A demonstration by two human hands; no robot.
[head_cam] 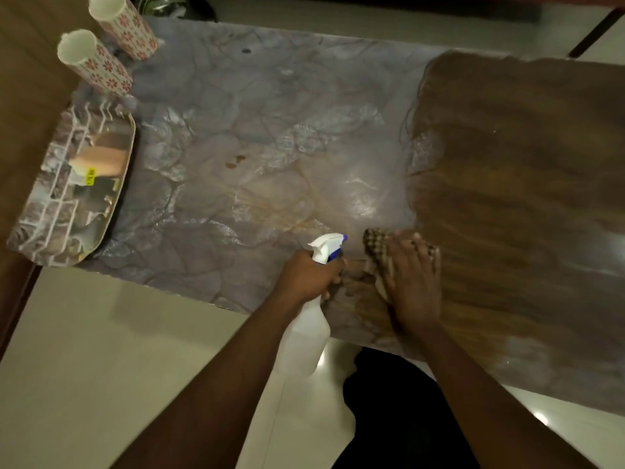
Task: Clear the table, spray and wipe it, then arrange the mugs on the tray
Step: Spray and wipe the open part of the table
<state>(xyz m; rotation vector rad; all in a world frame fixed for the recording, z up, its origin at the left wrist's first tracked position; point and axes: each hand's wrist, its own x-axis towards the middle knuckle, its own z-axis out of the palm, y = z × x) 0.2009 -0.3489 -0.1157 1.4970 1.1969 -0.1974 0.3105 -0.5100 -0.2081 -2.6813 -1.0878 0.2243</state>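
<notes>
One long table (257,137) fills the view, its marbled covering giving way to bare wood grain on the right. At its left end lies a shiny tray (101,184), with two flower-patterned mugs (118,25) standing just beyond it. Both forearms reach in from below. The left hand (309,277) curls its fingers round the neck of a white spray bottle (306,336), nozzle aimed over the table's near edge. The right hand (414,282), fingers straight and spread, presses a checked cloth (378,245) flat against the tabletop; it looks blurred.
</notes>
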